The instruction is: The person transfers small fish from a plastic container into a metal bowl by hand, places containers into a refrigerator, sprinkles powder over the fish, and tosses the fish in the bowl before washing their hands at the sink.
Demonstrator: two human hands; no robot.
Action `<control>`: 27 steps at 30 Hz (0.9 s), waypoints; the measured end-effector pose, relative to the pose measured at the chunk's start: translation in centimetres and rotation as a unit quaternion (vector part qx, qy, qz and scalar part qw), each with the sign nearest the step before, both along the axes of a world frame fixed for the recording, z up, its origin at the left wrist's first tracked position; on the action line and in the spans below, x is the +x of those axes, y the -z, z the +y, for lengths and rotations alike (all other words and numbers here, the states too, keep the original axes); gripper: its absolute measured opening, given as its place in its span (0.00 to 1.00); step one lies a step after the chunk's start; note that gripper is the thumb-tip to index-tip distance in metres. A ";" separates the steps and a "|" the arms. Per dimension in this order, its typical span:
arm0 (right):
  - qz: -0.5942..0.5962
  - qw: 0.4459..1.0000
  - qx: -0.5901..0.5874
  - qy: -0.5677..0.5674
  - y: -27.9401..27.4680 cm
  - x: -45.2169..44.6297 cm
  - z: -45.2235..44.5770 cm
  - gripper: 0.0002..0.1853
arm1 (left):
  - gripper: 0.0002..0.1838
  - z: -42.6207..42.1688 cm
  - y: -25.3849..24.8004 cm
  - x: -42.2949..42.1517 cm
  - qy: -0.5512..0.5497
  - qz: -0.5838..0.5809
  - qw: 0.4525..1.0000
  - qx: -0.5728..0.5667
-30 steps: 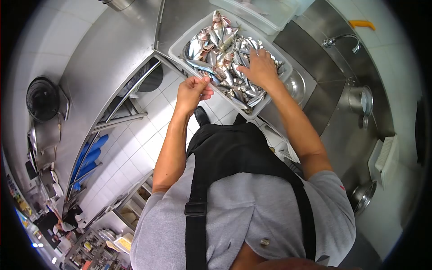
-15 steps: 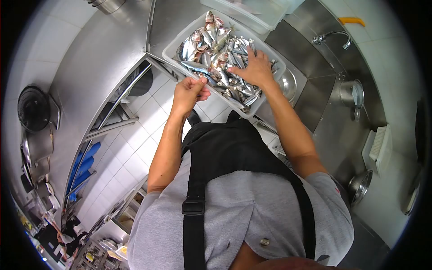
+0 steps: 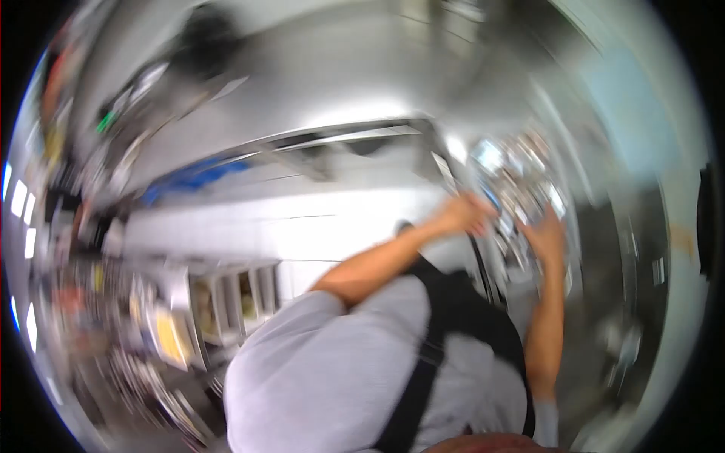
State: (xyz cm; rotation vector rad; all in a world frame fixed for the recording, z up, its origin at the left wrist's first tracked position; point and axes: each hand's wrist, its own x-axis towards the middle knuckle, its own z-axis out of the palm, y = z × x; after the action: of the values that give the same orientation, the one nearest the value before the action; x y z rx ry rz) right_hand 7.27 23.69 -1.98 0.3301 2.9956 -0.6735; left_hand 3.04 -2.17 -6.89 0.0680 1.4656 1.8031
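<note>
From my end, motion smears everything, yet I can make out the fish (image 3: 517, 185) as 1 crowded, silvery heap, too blurred to count. White glints flare across it, pinkish-brown patches show between the shiny bodies, and a bluish streak runs along its left side. The heap lies in a pale tub (image 3: 569, 281), just beyond the right corner of the steel table (image 3: 340, 90); I cannot tell exactly what supports the tub. My right hand (image 3: 545, 235) is spread over the fish, thumb apart from the fingers. My left hand (image 3: 464, 214) is beside the heap's left side; I cannot tell whether its fingers pinch anything or touch the tub.
</note>
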 end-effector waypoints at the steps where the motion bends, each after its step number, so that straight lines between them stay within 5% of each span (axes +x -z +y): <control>1: -0.065 0.997 0.031 0.009 -1.4 -0.6 -0.7 0.58 | 0.10 -0.1 -2.1 0.2 -0.018 0.036 0.999 -0.029; 9: -0.101 0.991 0.091 0.004 1.5 -2.2 1.8 0.55 | 0.18 0.2 -3.5 0.4 -0.073 0.019 0.996 -0.044; 27: -0.121 0.987 0.103 0.037 1.1 -3.0 1.3 0.54 | 0.16 0.4 -3.3 0.9 -0.110 0.011 0.994 -0.015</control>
State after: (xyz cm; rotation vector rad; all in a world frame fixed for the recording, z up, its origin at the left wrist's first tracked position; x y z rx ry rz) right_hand 4.22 25.01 -3.12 0.4974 2.8320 -0.3019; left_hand 3.90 -1.78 -3.58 -0.0931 1.5669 1.9597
